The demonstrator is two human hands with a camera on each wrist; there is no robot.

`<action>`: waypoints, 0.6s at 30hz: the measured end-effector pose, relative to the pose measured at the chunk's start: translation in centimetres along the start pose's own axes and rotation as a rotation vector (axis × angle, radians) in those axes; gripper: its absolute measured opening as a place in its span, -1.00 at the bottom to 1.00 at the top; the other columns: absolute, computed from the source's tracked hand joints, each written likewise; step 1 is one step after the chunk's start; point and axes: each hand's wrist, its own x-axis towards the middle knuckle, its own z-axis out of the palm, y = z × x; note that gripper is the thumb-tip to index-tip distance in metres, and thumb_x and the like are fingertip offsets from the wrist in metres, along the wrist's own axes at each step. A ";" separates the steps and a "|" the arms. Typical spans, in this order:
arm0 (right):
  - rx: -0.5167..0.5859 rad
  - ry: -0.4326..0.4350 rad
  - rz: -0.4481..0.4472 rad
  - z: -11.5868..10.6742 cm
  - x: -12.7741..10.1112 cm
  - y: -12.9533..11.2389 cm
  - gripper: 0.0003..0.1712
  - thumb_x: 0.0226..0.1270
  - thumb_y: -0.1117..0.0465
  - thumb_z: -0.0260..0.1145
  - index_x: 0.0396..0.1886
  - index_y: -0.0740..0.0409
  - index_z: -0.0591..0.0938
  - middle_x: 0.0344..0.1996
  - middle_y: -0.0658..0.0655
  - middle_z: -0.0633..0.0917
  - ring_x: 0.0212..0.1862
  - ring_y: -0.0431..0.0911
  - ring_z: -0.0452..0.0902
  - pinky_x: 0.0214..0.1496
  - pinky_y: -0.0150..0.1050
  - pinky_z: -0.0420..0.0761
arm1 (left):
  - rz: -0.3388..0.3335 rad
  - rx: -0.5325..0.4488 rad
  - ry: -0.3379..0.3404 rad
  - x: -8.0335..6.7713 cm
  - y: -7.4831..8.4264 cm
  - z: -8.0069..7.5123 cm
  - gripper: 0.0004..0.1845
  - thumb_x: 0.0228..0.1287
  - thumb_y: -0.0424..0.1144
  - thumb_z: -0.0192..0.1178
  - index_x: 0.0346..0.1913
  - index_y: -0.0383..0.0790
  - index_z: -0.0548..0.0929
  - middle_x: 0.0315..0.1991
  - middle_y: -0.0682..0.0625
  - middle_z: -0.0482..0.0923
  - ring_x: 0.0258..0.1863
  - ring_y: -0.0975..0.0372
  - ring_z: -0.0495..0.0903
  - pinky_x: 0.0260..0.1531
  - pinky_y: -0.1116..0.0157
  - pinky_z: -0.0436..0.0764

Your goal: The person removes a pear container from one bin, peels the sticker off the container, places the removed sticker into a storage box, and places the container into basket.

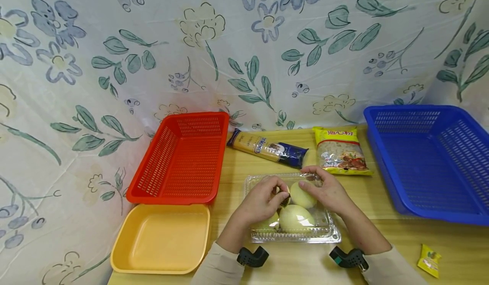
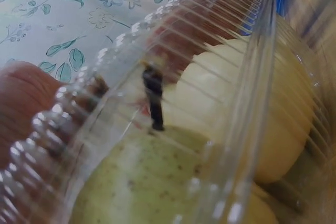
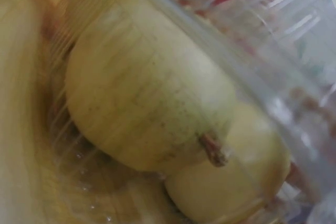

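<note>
A clear plastic box holds several pale yellow-green pears, one with a thick dark stem in the left wrist view. Over the box's left half, my left hand has curled fingers and pinches a small dark thing with a pale edge, its kind unclear. At the far right of the box rests my right hand, fingers toward the far rim and thumb over a pear. Ribbed clear plastic lies between both wrist cameras and the pears, so the fingertips are partly hidden there.
On the left stand a red basket and a yellow tray; a blue basket is at right. Behind the box lie a pasta packet and a yellow macaroni bag. A small yellow packet lies near right.
</note>
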 end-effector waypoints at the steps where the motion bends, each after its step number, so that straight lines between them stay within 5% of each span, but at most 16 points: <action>1: -0.001 -0.001 0.000 0.0 0.0 0.0 -0.38 0.42 -0.11 0.36 0.35 0.04 0.50 0.33 0.25 0.55 0.32 0.26 0.47 0.16 0.13 0.56 | -0.003 -0.047 0.031 0.0 -0.1 0.0 -0.93 0.56 -0.18 0.12 -0.09 -0.08 0.54 -0.21 0.04 0.52 -0.25 0.33 0.44 -0.23 0.42 0.51; 7: -0.017 0.004 0.004 0.0 0.1 0.1 -0.39 0.41 -0.12 0.36 0.34 0.01 0.51 0.31 0.25 0.56 0.32 0.26 0.47 0.19 0.19 0.53 | -0.014 -0.310 0.273 0.1 -0.6 -0.1 -0.89 0.54 -0.26 0.13 -0.07 -0.25 0.50 -0.27 -0.14 0.51 -0.34 0.28 0.40 -0.31 0.43 0.42; 18: -0.001 -0.009 0.002 0.0 0.0 0.0 -0.38 0.42 -0.12 0.36 0.35 0.03 0.49 0.36 0.26 0.53 0.43 0.31 0.34 0.32 0.40 0.37 | -0.059 -0.396 0.381 0.0 -0.1 0.0 -0.87 0.50 -0.29 0.18 -0.07 -0.27 0.51 -0.27 -0.13 0.52 -0.34 0.30 0.44 -0.33 0.45 0.42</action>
